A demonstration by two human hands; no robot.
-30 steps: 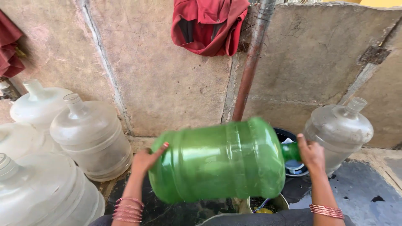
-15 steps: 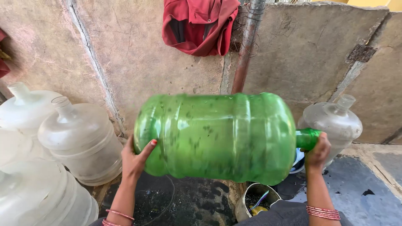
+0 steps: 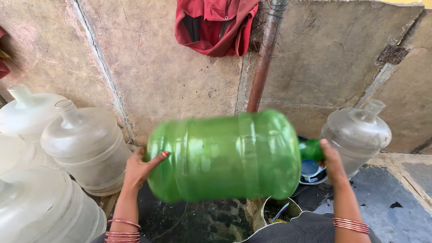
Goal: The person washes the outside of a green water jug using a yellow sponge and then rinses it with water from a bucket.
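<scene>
The green water jug (image 3: 225,155) lies sideways in front of the rusty pipe (image 3: 265,58), its long axis level, base cupped by the left hand (image 3: 139,168) and neck clasped by the right hand (image 3: 334,164).

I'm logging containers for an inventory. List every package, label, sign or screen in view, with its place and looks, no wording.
No labels, signs or screens show; only unlabelled containers.
Green water jug: held sideways, left hand at its base, right hand at its neck; big, translucent, blurred.
Clear jugs: cluster at left by the wall; rounded, frosted, narrow necks.
Clear jug: right, beside the wall; same shape.
Small metal pot: below the green jug; round.
</scene>
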